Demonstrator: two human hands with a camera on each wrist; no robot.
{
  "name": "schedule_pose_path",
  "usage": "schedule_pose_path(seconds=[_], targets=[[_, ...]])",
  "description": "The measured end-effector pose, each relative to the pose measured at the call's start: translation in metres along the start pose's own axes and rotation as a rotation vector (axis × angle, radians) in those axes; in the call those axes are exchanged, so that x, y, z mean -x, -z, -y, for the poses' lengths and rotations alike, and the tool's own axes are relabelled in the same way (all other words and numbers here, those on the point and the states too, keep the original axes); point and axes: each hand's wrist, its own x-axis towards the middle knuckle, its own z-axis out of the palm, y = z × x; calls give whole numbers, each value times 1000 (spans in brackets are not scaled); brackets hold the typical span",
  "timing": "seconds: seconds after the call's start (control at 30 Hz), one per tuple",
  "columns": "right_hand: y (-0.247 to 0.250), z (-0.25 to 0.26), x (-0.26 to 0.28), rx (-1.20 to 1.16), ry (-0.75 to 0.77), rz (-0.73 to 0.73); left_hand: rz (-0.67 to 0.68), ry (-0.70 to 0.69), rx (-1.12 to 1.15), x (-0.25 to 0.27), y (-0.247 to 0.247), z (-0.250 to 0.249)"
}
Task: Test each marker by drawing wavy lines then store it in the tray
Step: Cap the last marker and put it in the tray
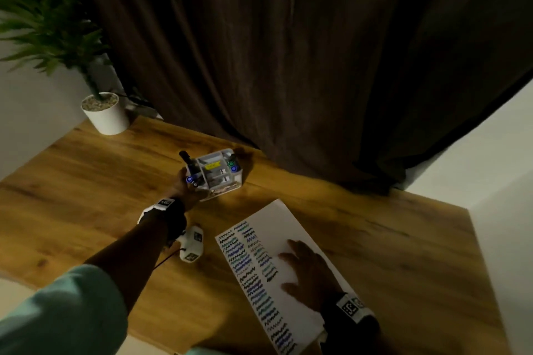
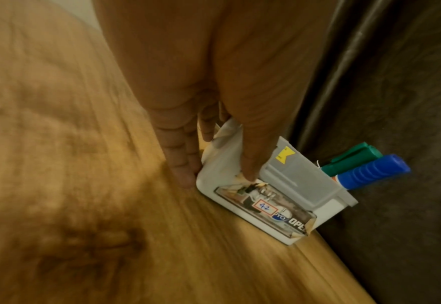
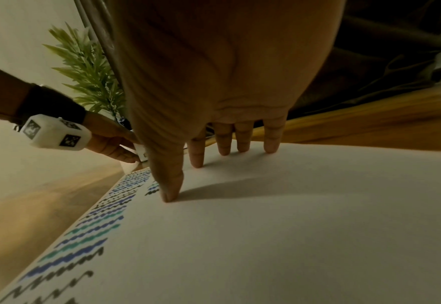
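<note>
Far on my wooden counter (image 1: 86, 176), at ten o'clock, a leafy green plant (image 1: 49, 23) stands in a white pot (image 1: 106, 118) topped with pebbles. A dark brown curtain (image 1: 288, 52) hangs behind, from eleven to two o'clock.

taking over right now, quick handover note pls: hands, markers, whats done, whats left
Left hand: wraps one corner of the tray, thumb on the labelled side, fingers on the end wall. No marker seen in it.
Right hand: flat on the paper, holding nothing.
Things: green marker and blue marker stand capped in the tray end away from the left hand. More markers stand in the end beside it.
Done: two columns of wavy lines cover the paper's left part.
Left: can't tell which markers are untested. Every marker in view is in the tray.
</note>
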Motion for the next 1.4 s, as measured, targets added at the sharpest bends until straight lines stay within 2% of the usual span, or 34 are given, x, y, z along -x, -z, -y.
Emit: schedule_pose_path(seconds=[0.07,0.13,0.2,0.27,0.37,0.4,0.47,0.57,0.7,0.83,0.9,1.0,1.17,1.27,1.4], targets=[[0,-1,-2,3,-5,-17,16,31,-16,-13,-8,-1],[0,-1,-4,5,-10,-26,-14,141,-51,-30,-13,9],[-2,-2,-6,11,-12,-43,-23,307,-95,-56,-21,51],[-6,-4,-7,19,-10,-64,18,431,-85,-54,-29,85],[-15,-8,-7,28,-18,-81,86,449,-67,-9,-45,124],[-17,-9,-6,26,-26,-85,126,442,-68,32,-52,92],[-22,-10,-1,21,-53,-107,276,345,-192,99,-66,41],[-26,-19,16,-20,-141,-148,422,68,-627,156,-89,8],[-30,-35,48,-106,-302,-201,567,-72,-852,152,-113,31],[-35,-50,81,-159,-503,-240,714,-324,-960,143,-137,43],[-40,-43,101,-190,-613,-288,772,-348,-958,149,-141,34],[-53,-21,123,-194,-689,-366,764,-301,-937,168,-143,16],[-102,17,153,-198,-732,-283,760,-335,-929,171,-144,20],[-114,12,168,-220,-801,-294,757,-352,-949,169,-144,20],[-112,-25,185,-294,-889,-344,740,-353,-953,174,-144,9]])
